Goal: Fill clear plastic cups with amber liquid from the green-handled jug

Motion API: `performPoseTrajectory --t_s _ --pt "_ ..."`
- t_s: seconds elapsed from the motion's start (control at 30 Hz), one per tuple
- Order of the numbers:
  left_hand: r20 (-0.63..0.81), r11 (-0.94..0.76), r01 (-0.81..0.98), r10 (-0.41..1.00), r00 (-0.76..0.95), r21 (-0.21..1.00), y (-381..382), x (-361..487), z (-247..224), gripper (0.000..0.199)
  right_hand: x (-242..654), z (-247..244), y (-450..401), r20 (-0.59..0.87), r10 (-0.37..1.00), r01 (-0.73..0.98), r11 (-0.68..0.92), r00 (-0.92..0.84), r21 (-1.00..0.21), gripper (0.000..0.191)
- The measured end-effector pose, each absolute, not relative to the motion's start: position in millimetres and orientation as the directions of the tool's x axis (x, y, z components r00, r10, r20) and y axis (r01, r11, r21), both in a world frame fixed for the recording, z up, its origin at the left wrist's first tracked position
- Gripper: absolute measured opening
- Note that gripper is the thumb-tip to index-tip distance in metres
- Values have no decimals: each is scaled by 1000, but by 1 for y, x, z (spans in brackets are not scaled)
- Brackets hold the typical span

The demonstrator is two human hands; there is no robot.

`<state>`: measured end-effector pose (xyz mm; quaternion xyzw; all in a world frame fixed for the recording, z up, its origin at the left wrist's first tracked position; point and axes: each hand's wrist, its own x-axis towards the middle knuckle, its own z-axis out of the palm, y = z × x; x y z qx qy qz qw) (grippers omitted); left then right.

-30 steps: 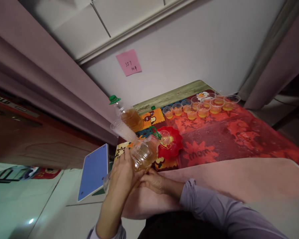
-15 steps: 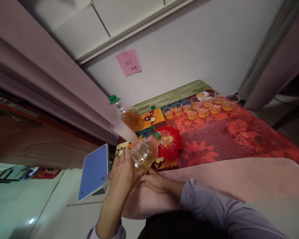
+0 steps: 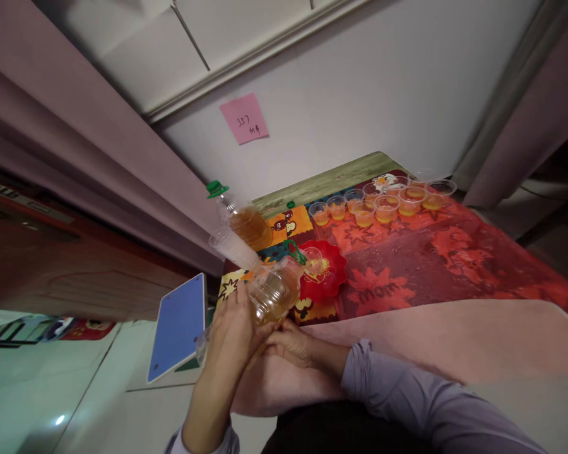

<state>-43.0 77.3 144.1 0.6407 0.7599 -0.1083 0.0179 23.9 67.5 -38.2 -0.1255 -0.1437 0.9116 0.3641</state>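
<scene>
Both my hands hold a large clear plastic bottle of pale yellow liquid, tilted so its neck points away over a red scalloped plate. My left hand lies over the bottle's near left side, fingers around it. Underneath, my right hand grips it from the right. A green ring handle hangs at the neck. A clear plastic cup stands on the plate by the bottle's mouth. Whether liquid is flowing I cannot make out.
A second bottle with a green cap stands at the back left, beside a stack of clear cups. Several cups of yellow liquid line the table's far side. A loose green cap lies behind. A blue board is at the left.
</scene>
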Motion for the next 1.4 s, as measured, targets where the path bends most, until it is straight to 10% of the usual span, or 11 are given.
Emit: performPoseTrajectory --t_s 1.4 --pt "-153 131 983 977 -151 -131 77 -50 139 96 21 -42 67 -149 694 -617 -702 -704 -355 76"
